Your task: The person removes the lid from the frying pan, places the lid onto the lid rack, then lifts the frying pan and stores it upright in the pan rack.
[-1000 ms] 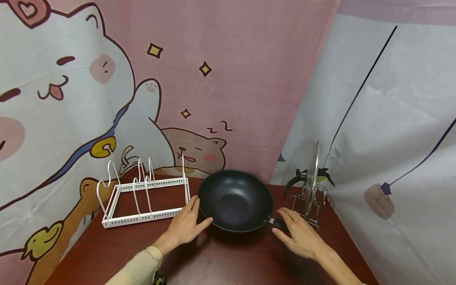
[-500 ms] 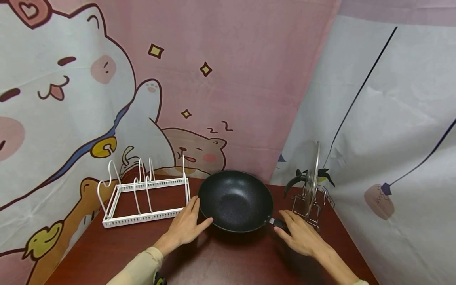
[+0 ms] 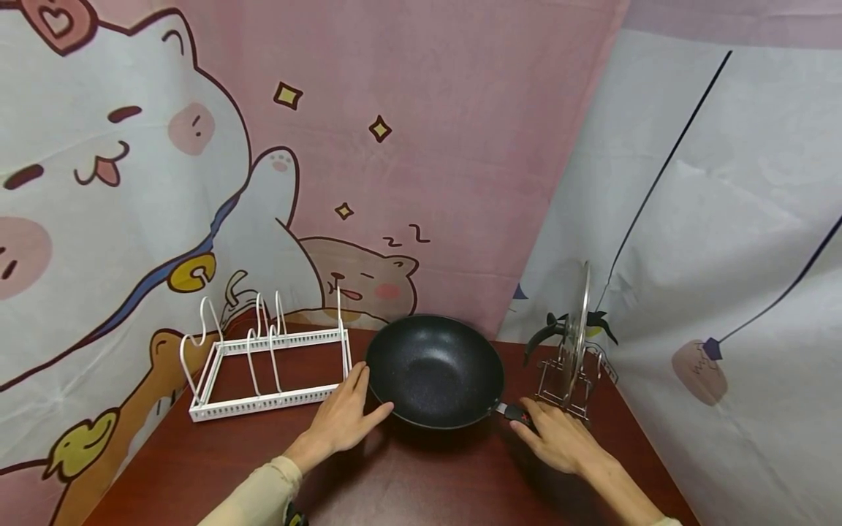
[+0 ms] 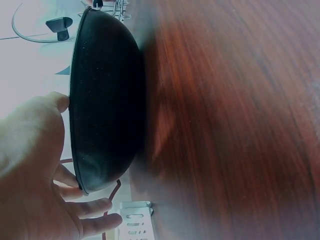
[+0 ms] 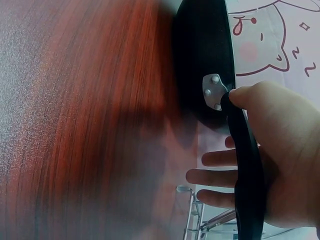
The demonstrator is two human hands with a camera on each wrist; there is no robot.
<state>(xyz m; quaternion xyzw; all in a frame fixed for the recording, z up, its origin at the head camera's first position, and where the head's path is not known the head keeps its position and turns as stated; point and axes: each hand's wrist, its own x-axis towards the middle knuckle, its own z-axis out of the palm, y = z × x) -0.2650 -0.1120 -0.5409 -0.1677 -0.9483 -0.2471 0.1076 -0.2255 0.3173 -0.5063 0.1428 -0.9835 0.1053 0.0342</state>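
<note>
A black wok (image 3: 434,372) sits on the dark red wooden table in the head view, its handle (image 3: 517,416) pointing to the lower right. At the wok's left side is my left hand (image 3: 338,418), fingers spread, with thumb and fingertips at the rim. The left wrist view shows this hand (image 4: 35,170) beside the wok's dark outer wall (image 4: 107,100). My right hand (image 3: 555,440) lies over the handle. From the right wrist, its fingers (image 5: 212,178) extend straight past the black grip (image 5: 248,175), while the thumb touches it near the riveted metal bracket (image 5: 214,92).
To the left stands a white rack (image 3: 270,398) with upright wire dividers. At the right, a metal wire stand (image 3: 562,387) holds a glass lid (image 3: 579,329) on edge. A printed cloth (image 3: 460,146) hangs behind the table.
My right hand has shifted slightly down and right along the wok's handle, uncovering more of it. The left hand and the wok have stayed in place.
</note>
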